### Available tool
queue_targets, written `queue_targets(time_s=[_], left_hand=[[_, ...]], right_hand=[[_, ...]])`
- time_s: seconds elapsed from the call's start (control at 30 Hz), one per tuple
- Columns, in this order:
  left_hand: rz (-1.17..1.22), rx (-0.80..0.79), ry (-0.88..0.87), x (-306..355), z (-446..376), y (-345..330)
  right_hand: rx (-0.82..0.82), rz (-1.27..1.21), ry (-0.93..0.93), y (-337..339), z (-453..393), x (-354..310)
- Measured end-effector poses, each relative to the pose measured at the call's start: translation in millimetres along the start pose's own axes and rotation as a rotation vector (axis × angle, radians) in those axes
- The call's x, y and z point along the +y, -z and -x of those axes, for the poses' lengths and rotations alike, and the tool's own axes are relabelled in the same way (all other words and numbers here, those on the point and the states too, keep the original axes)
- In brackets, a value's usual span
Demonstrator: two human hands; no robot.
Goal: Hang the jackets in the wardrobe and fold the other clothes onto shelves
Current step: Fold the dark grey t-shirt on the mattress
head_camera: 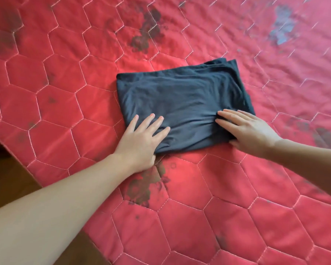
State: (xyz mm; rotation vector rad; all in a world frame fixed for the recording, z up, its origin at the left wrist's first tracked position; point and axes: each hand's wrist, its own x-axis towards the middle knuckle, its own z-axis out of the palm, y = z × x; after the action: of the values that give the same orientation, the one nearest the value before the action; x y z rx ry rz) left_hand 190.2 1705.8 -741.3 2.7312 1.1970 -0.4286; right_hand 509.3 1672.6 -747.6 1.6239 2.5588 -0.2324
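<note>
Dark navy cloth, one folded garment [182,100], lies flat on a red quilted bed cover [65,88] stitched in hexagons and marked with dark blotches. Two bare hands press on its near edge. The left hand [143,138] has its fingers [157,124] spread and flat on the near left corner, grasping nothing. The right hand [248,129] lies palm down at the near right corner, fingers straight and together, released. The garment forms a neat rectangle with soft wrinkles and layered edges at its far right corner.

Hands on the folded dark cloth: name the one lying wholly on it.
The right hand; the left hand straddles the dark folded cloth's edge.
</note>
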Motion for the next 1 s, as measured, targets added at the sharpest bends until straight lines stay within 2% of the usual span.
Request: queue_targets(time_s=[0.13,0.23,0.3,0.4,0.5,0.53,0.67,0.8,0.9,1.0], left_hand=[[-0.029,0.094,0.001,-9.8,6.9,2.9],[-0.027,0.033,0.147,-23.5,1.8,39.8],[-0.024,0.080,0.254,-42.2,-6.0,76.9],[0.170,0.342,0.412,-69.1,-19.8,138.5],[0.183,0.357,0.362,-82.4,-24.2,172.2],[0.203,0.371,0.353,-83.0,-24.9,180.2],[0.248,0.392,0.330,-79.7,-38.0,208.8],[0.318,0.525,0.342,-76.9,-64.2,260.0],[0.350,0.669,0.269,-73.0,-74.2,289.0],[0.328,0.729,0.113,-65.8,-68.2,283.2]], right_hand=[[0.052,-0.034,-0.285,20.7,0.1,0.7],[0.038,-0.030,-0.395,51.6,-13.3,8.6],[0.138,-0.059,-0.412,89.5,-25.9,16.0],[0.382,-0.128,-0.506,154.1,-40.0,29.4],[0.260,-0.044,-0.434,191.6,-38.4,32.0],[0.265,-0.060,-0.444,198.8,-34.0,32.5],[0.326,-0.119,-0.526,222.7,-28.2,44.9],[0.440,-0.115,-0.600,263.6,-28.1,66.8],[0.484,-0.057,-0.548,287.0,-12.7,80.3],[0.565,0.031,-0.414,273.5,23.3,73.7]])
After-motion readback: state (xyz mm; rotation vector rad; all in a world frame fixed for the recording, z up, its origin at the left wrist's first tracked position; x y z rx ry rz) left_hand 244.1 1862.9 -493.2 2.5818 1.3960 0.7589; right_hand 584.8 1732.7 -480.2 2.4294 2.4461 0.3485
